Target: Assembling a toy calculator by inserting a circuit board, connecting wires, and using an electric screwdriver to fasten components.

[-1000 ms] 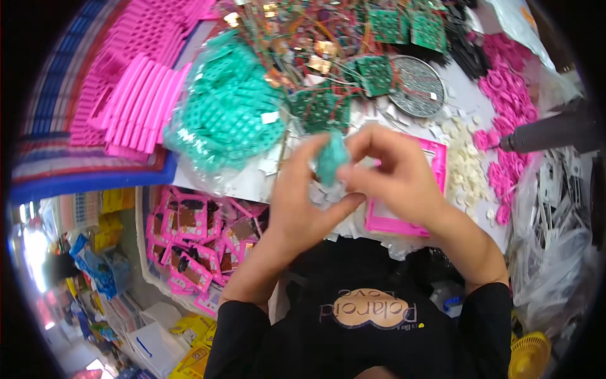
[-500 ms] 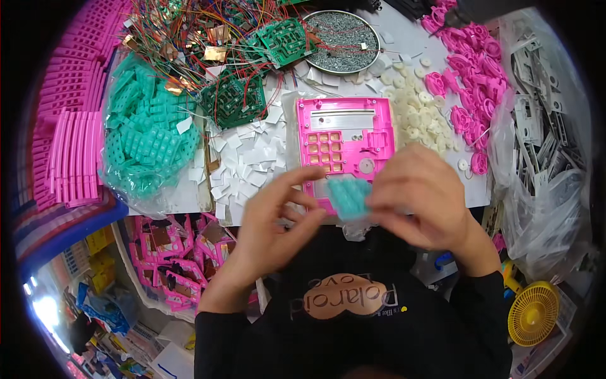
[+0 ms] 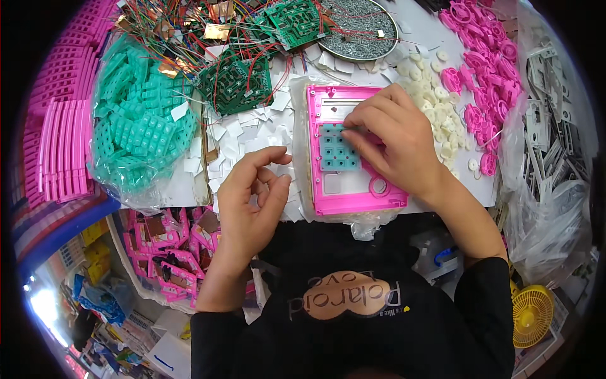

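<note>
A pink plastic housing (image 3: 360,203) lies on the table in front of me, on a clear plastic bag. Over its grid of key openings rests a teal rubber keypad (image 3: 339,151), its underside with dark dots facing up. My right hand (image 3: 398,136) reaches over the housing from the right, thumb and forefinger drawn together at the keypad's upper right edge. The hand covers the housing's right part. To the left of the housing, my left hand (image 3: 255,196) hovers with loosely curled fingers, the thumb apart, holding nothing.
A bag of teal keypads (image 3: 142,120) sits at left. Behind are wired green circuit boards (image 3: 237,82) and a round tin of screws (image 3: 360,31). White paper pieces (image 3: 252,132), cream discs (image 3: 435,101) and pink parts (image 3: 486,69) spread around. A bin of pink assemblies (image 3: 167,252) stands below.
The keypad, held in the air by my right hand before, now lies in the housing. My left hand has drawn back to the left. The housing now appears turned, with its round hole nearer me.
</note>
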Motion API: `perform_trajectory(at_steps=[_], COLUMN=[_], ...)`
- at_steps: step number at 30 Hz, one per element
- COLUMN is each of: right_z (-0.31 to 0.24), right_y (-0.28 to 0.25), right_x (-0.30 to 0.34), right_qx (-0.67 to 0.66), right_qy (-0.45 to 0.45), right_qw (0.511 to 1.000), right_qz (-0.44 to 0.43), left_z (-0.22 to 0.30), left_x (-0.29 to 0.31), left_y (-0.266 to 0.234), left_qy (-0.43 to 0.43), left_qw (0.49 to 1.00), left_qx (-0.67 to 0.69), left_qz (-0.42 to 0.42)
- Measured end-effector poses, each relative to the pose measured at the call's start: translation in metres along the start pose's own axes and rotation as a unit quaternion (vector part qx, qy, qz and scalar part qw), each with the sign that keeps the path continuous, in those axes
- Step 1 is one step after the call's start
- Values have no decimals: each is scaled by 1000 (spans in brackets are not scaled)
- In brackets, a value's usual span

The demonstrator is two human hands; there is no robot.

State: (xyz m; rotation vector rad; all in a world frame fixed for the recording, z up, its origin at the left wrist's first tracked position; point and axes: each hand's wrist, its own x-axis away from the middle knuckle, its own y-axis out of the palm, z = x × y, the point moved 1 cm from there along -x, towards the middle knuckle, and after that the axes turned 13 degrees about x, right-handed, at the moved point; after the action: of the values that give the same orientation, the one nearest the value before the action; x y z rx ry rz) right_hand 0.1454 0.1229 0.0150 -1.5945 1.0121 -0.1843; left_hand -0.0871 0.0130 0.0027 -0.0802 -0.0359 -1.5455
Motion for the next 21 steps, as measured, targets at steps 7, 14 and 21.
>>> perform_trajectory(at_steps=[7, 14, 21], right_z=[-12, -21, -35], right_y=[-26, -13, 67], right_x=[-4, -33, -106], right_qx=[34, -11, -66], right_qy=[-18, -60, -33], right_qw=[999, 998, 997], right_qz=[7, -4, -24], left_z=[7, 14, 8], left_x=[-8, -64, -65], left_y=[-12, -47, -34], left_qy=[30, 40, 53], left_qw=[993, 920, 975], left_qx=[-103, -337, -85], left_qz=[51, 195, 200])
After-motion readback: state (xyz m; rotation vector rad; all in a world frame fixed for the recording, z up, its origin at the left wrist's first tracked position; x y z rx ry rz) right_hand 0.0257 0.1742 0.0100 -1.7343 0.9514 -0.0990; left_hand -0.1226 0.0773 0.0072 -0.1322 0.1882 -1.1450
